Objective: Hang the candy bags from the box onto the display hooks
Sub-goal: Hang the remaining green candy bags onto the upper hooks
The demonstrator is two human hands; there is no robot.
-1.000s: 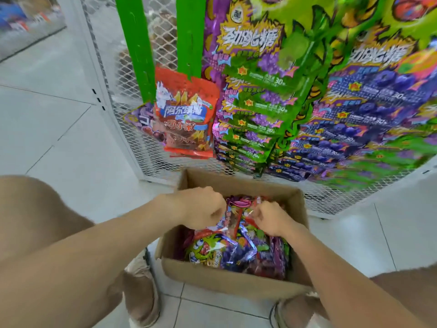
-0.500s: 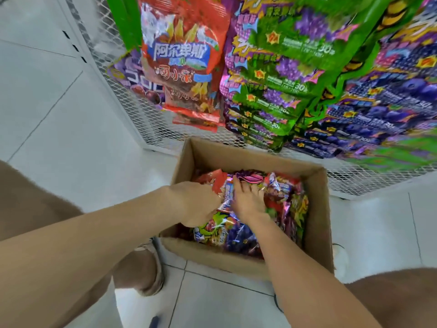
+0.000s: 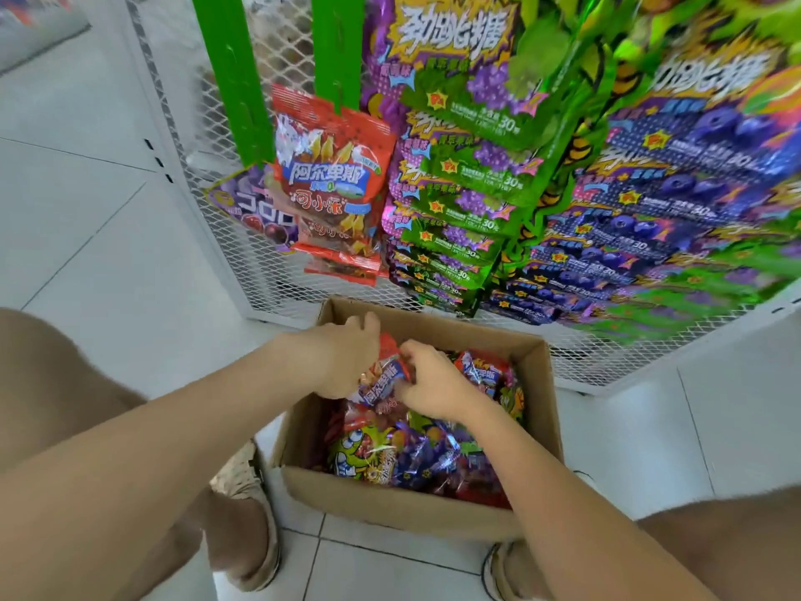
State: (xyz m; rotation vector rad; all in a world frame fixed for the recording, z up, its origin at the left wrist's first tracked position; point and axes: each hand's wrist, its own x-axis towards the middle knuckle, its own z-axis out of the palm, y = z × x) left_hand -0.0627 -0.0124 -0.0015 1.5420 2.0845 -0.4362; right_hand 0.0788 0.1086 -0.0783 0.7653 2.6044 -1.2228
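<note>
From my head camera, looking down: both my hands are inside the open cardboard box (image 3: 390, 501) that sits on the white tiled floor (image 3: 108, 236) between my feet. My left hand (image 3: 346, 353) has its fingers curled round the upper part of a red candy bag (image 3: 383, 380). My right hand (image 3: 433, 383) pinches the same bag from the other side, fingers bent over its edge. The bag is at the top of the heap, near the box's far wall. Beneath it lie the other candy bags (image 3: 390, 453), green, purple and red, filling the box.

Behind the box stands a white mesh rack (image 3: 268, 275). Red bags (image 3: 329, 180) of the same kind hang on it below a green strip (image 3: 333, 49). To their right hang rows of green-and-purple bags (image 3: 468, 167) and blue bags (image 3: 672, 188); to their left hangs a purple grape bag (image 3: 253, 206).
</note>
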